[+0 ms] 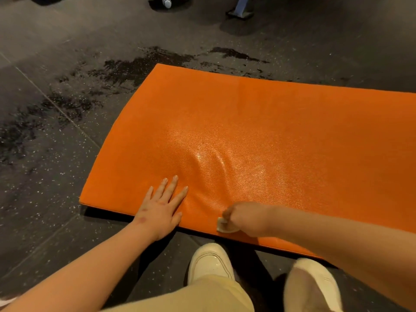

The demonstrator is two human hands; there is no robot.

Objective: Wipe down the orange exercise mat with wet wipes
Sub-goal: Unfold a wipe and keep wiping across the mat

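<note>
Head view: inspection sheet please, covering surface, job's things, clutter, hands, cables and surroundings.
Surface: dark speckled floor with wet patches.
Job's things: orange mat lies flat, glossy, rippled ahead of the hands; wet wipe at its near edge.
Clutter: nothing seen.
Hands: left hand flat on the mat; right hand grips the wipe.
Cables: nothing seen.
Surroundings: white shoes by the near edge; caster and equipment base far off.

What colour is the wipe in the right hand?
White or off-white; the wipe shows only in the head view, gripped by the right hand.
</note>
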